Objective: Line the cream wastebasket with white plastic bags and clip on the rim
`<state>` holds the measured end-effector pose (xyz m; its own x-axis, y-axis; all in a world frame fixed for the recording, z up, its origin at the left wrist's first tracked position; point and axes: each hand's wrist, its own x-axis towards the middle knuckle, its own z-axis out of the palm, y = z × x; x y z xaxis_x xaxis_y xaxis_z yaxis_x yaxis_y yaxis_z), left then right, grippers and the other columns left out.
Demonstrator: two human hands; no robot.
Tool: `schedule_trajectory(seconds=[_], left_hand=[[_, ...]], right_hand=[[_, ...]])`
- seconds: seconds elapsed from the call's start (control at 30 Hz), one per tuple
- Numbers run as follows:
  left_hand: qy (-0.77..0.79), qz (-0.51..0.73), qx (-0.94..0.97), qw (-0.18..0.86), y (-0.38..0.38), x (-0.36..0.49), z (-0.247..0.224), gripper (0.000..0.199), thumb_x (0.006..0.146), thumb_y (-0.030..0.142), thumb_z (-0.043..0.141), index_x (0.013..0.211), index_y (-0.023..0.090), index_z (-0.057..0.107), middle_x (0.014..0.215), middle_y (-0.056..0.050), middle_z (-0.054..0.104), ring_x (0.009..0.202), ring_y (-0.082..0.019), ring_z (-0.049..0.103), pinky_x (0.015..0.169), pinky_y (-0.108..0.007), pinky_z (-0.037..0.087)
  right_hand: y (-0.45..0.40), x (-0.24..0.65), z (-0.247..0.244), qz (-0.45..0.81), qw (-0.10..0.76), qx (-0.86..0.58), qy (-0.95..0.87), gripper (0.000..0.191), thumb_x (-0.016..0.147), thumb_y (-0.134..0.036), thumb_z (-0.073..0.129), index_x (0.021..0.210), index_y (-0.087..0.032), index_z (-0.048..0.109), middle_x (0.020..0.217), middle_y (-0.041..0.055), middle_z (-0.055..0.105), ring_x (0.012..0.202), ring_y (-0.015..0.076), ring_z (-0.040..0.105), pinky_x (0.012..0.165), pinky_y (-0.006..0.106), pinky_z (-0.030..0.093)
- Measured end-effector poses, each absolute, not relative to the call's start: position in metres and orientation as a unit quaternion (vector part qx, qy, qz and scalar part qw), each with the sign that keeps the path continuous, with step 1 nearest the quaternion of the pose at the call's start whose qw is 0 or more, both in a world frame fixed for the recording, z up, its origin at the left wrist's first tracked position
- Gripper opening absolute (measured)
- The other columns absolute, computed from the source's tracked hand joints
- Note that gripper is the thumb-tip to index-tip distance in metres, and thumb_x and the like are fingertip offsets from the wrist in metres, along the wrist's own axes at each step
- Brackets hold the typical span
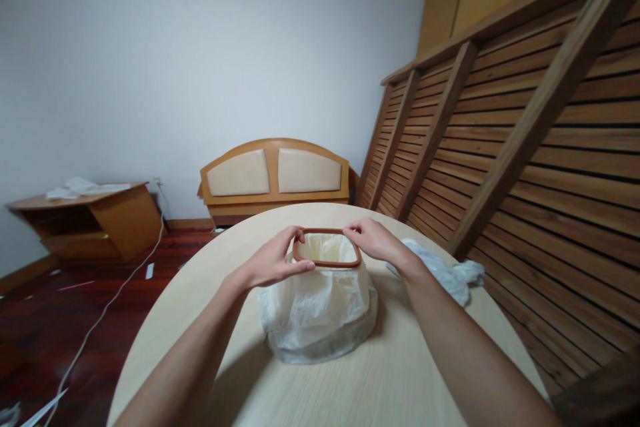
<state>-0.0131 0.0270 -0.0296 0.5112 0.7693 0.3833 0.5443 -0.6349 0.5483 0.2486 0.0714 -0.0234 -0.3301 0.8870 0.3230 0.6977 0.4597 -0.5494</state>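
A trash can stands upright on the round table, its sides draped by a whitish plastic bag that hangs down to the tabletop. Around its mouth sits a brown rim ring with rounded corners. My left hand grips the ring's left side, thumb along the front edge and fingers at the back corner. At the back right corner, my right hand pinches the same ring. The bag lining shows pale inside the opening.
A crumpled white plastic bag lies on the table's right side, beyond my right forearm. Slatted wooden panels lean close on the right. Behind the table stands a headboard; a low cabinet and a cable are at left.
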Motion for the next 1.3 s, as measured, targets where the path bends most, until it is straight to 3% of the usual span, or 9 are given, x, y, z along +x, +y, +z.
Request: schedule_trajectory(seconds=[0.5,0.67,0.8,0.93,1.07,1.3], left_hand=[[0.373,0.3,0.856,0.194,0.024,-0.013,-0.027,0.05,0.076,0.057,0.073,0.103,0.02,0.05,0.118,-0.009,0.061,0.107,-0.027,0.057,0.096,-0.041,0.047],[0.38,0.289,0.853,0.211,0.024,-0.016,-0.027,0.056,0.076,0.058,0.073,0.112,0.021,0.051,0.132,-0.012,0.057,0.12,-0.031,0.055,0.105,-0.047,0.043],[0.391,0.295,0.84,0.233,0.026,-0.017,-0.032,0.051,0.089,0.058,0.057,0.125,0.022,0.05,0.155,-0.014,0.038,0.143,-0.032,0.036,0.119,-0.052,0.027],[0.4,0.309,0.825,0.253,0.029,-0.017,-0.036,0.053,0.099,0.056,0.036,0.141,0.024,0.044,0.155,-0.011,0.04,0.145,-0.027,0.035,0.121,-0.05,0.024],[0.388,0.31,0.828,0.261,0.032,-0.019,-0.038,0.054,0.099,0.054,0.036,0.144,0.024,0.043,0.155,-0.008,0.042,0.145,-0.025,0.035,0.123,-0.048,0.022],[0.387,0.306,0.829,0.264,0.037,-0.022,-0.041,0.052,0.099,0.049,0.037,0.144,0.021,0.044,0.155,-0.01,0.042,0.145,-0.025,0.035,0.123,-0.048,0.021]], right_hand=[[0.063,0.244,-0.023,0.099,0.256,-0.528,-0.804,0.032,0.093,-0.029,0.047,0.082,-0.017,0.074,0.083,0.008,0.076,0.075,0.0195,0.065,0.065,0.025,0.04],[0.055,0.236,-0.013,0.041,0.316,-0.521,-0.792,0.031,0.093,-0.035,0.053,0.101,-0.016,0.076,0.108,0.0139,0.074,0.1,0.0255,0.067,0.085,0.031,0.046],[0.048,0.225,-0.009,0.088,0.366,-0.43,-0.821,0.043,0.096,-0.046,0.051,0.119,-0.015,0.07,0.127,0.0145,0.068,0.12,0.0261,0.06,0.105,0.037,0.042],[0.042,0.219,-0.013,0.149,0.294,-0.386,-0.861,0.068,0.093,-0.061,0.047,0.138,-0.011,0.056,0.146,0.0187,0.052,0.137,0.0298,0.046,0.116,0.045,0.031],[0.041,0.219,-0.017,0.166,0.244,-0.379,-0.877,0.078,0.092,-0.067,0.044,0.145,-0.009,0.048,0.151,0.0199,0.045,0.142,0.0307,0.039,0.119,0.047,0.027],[0.043,0.219,-0.019,0.148,0.235,-0.368,-0.887,0.085,0.088,-0.072,0.048,0.144,-0.007,0.048,0.15,0.0216,0.046,0.141,0.0341,0.041,0.118,0.051,0.028]])
